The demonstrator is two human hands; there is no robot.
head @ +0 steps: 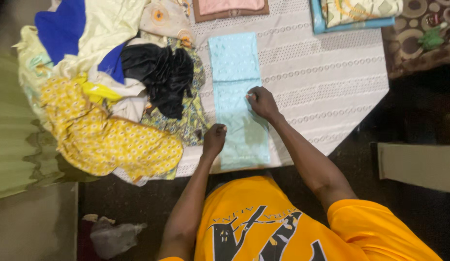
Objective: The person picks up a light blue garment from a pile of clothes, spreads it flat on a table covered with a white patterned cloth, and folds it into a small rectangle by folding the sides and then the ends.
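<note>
A long, narrow folded strip of light blue eyelet fabric (237, 87) lies on a white lace-patterned cloth (326, 72) covering the table. My right hand (262, 102) rests on the strip near its middle, fingers curled and pressing down on the cloth. My left hand (214, 139) sits at the strip's left edge nearer to me, fingers bent and touching the fabric. I wear an orange printed shirt (263, 222).
A heap of clothes lies at the left: yellow floral fabric (104, 140), a black garment (159, 77), blue and cream pieces (84, 29). Folded cloths sit at the far edge, pink-brown (230, 8) and blue-edged patterned (355, 12). A crumpled bag (111, 237) lies on the floor.
</note>
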